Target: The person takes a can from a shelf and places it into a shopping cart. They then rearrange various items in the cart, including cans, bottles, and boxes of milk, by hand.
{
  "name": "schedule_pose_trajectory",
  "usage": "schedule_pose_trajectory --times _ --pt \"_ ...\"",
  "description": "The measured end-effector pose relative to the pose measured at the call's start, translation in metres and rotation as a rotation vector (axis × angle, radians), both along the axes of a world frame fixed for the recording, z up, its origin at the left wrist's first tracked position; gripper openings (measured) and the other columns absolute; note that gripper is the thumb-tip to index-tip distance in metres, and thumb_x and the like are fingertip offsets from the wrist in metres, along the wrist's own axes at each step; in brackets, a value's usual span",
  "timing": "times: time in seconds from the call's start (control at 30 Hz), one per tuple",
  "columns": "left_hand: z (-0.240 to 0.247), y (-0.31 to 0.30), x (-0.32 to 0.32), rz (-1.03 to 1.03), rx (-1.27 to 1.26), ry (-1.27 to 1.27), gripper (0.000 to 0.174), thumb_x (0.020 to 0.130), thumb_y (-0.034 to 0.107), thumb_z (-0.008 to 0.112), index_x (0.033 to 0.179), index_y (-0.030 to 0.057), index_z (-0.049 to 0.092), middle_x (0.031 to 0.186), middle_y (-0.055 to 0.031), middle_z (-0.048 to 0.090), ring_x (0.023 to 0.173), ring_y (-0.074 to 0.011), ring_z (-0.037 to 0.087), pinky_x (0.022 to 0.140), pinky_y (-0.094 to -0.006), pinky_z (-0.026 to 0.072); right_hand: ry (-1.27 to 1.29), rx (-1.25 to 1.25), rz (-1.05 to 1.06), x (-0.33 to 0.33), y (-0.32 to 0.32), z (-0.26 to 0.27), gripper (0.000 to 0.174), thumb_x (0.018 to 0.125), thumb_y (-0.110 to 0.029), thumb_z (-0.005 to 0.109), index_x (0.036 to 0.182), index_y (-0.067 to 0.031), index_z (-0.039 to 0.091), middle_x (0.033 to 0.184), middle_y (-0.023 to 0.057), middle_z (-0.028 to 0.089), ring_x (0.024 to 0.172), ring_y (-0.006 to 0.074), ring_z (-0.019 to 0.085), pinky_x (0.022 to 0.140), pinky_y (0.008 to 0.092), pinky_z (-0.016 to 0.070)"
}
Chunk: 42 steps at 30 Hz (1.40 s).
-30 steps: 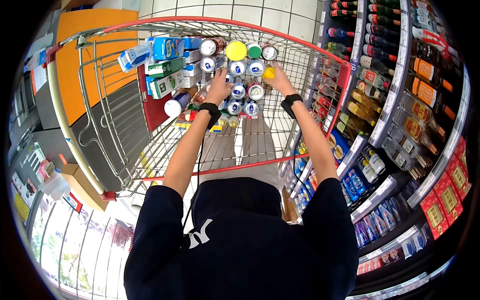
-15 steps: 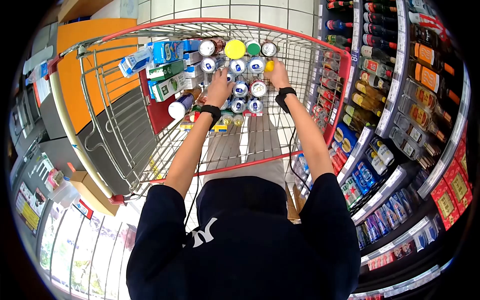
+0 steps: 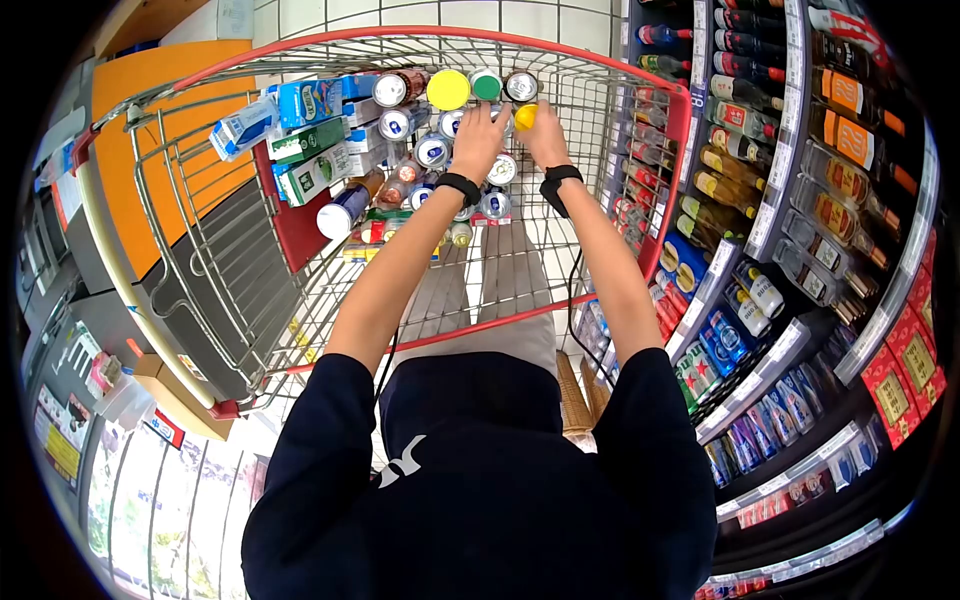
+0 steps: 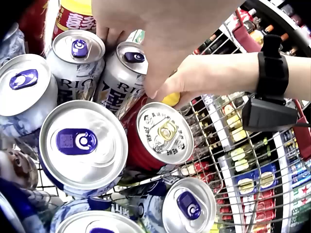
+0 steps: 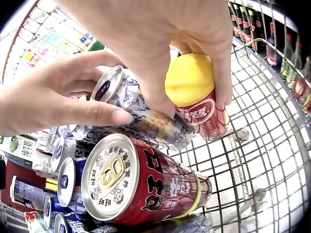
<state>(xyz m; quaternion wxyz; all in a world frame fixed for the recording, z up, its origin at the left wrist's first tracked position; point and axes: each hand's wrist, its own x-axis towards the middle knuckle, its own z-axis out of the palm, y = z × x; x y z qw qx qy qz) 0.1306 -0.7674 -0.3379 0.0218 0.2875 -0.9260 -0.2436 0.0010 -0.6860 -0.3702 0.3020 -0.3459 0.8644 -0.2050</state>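
Note:
In the head view my left hand (image 3: pixel 478 152) is among the upright drink cans in a shopping cart (image 3: pixel 660 235). Its thumb and fingers hold a silver-and-blue RIO can (image 5: pixel 133 94) near the top. Beside it my right hand (image 3: pixel 546 140) grips a red container with a yellow cap (image 5: pixel 192 82), thumb on one side and fingers on the other. Close below both hands, a red can (image 5: pixel 160 179) with a gold pull tab stands in the right wrist view. More RIO cans (image 4: pixel 77 63) stand around the left hand.
Milk cartons (image 3: pixel 310 145) and a lying bottle (image 3: pixel 345 210) fill the cart's left part. Along the cart's far side stand a large yellow lid (image 3: pixel 448 90) and a green-topped container (image 3: pixel 486 86). Shelves of bottles (image 3: pixel 740 150) line the right side, close to the cart.
My left hand has moved right and forward across the cans, next to the right hand, and holds a can there. The right hand keeps its grip on the yellow-capped container.

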Motion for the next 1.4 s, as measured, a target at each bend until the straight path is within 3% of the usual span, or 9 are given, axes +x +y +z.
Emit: schedule_pose_trajectory --times 0.1,0.2,0.33,0.57,0.83,1.1,1.2,1.27,1.4 --pt "-0.011 0.003 0.0 -0.037 -0.052 -0.04 0.064 0.069 0.009 0.071 0.129 0.0101 0.048 0.114 -0.0196 0.054 0.105 -0.0339 0.053 0.1 -0.0449 0.0364 -0.059 0.018 -0.01 -0.002 -0.003 0.007 0.056 0.062 -0.009 0.079 0.105 0.0041 0.046 0.103 0.0268 0.059 0.097 0.0426 0.059 0.083 0.0447 0.0497" --pt "-0.006 -0.003 0.005 -0.126 -0.04 -0.015 0.061 0.068 0.009 0.073 0.124 0.0097 0.051 0.101 -0.0172 0.057 0.106 -0.0325 0.054 0.115 -0.0474 0.0215 -0.056 0.022 0.003 -0.002 -0.005 0.012 0.057 0.062 -0.008 0.078 0.106 0.0045 0.044 0.104 0.0268 0.058 0.096 0.0435 0.059 0.082 0.0449 0.0501" --pt "0.0 -0.009 0.012 -0.24 -0.017 -0.012 0.04 0.072 0.005 0.061 0.112 0.0088 0.058 0.089 -0.0141 0.059 0.099 -0.0297 0.057 0.114 -0.0461 0.0231 -0.088 0.074 0.013 0.003 -0.006 0.011 0.057 0.064 -0.006 0.077 0.109 0.0047 0.044 0.106 0.0269 0.057 0.096 0.0436 0.059 0.081 0.0451 0.0508" --pt "-0.008 -0.01 0.021 -0.326 -0.165 0.02 0.029 0.075 0.003 0.057 0.104 0.0074 0.061 0.089 -0.0141 0.06 0.099 -0.0291 0.056 0.11 -0.0458 0.03 -0.053 0.035 -0.014 0.018 -0.009 -0.007 0.054 0.068 -0.002 0.075 0.11 0.0033 0.042 0.111 0.0264 0.053 0.101 0.0432 0.057 0.083 0.0463 0.0508" --pt "-0.002 -0.01 0.027 -0.332 -0.19 0.036 0.036 0.073 0.003 0.06 0.109 0.0075 0.059 0.097 -0.0155 0.061 0.104 -0.0308 0.055 0.109 -0.0451 0.0311 -0.178 -0.06 -0.029 0.011 -0.009 -0.006 0.047 0.071 0.0 0.071 0.109 0.0091 0.045 0.103 0.0309 0.058 0.099 0.0459 0.058 0.084 0.0468 0.0495" --pt "0.008 -0.023 0.033 -0.397 -0.029 -0.064 0.052 0.063 0.004 0.07 0.113 0.0104 0.06 0.095 -0.0142 0.06 0.103 -0.0305 0.053 0.11 -0.0438 0.0301 -0.351 -0.095 -0.232 0.011 -0.01 -0.015 0.038 0.076 -0.004 0.067 0.109 0.0086 0.054 0.106 0.026 0.063 0.1 0.0371 0.063 0.085 0.0391 0.0501" --pt "0.011 -0.02 0.04 -0.393 -0.026 -0.104 0.067 0.068 0.008 0.072 0.131 0.0116 0.049 0.118 -0.0143 0.057 0.116 -0.0304 0.049 0.111 -0.0455 0.0285 -0.45 -0.135 -0.263 0.014 -0.006 -0.034 0.042 0.076 -0.005 0.067 0.114 0.0077 0.054 0.11 0.0214 0.064 0.104 0.0312 0.063 0.088 0.035 0.0491" --pt "0.005 -0.016 0.046 -0.376 -0.057 -0.107 0.067 0.069 0.009 0.073 0.131 0.0115 0.048 0.12 -0.0142 0.056 0.117 -0.0301 0.048 0.111 -0.0454 0.0282 -0.617 -0.208 -0.289 0.013 -0.001 -0.038 0.044 0.078 -0.006 0.065 0.119 0.0067 0.054 0.12 0.0203 0.06 0.116 0.0303 0.056 0.095 0.0339 0.0453" --pt "0.008 -0.016 0.048 -0.343 -0.055 -0.09 0.067 0.072 0.009 0.072 0.133 0.0101 0.045 0.126 -0.0134 0.053 0.121 -0.0298 0.047 0.112 -0.0447 0.0272 -0.649 -0.194 -0.141 0.004 0.004 -0.05 0.044 0.078 -0.007 0.062 0.119 0.0074 0.054 0.122 0.0214 0.059 0.116 0.0307 0.056 0.096 0.0359 0.0444"
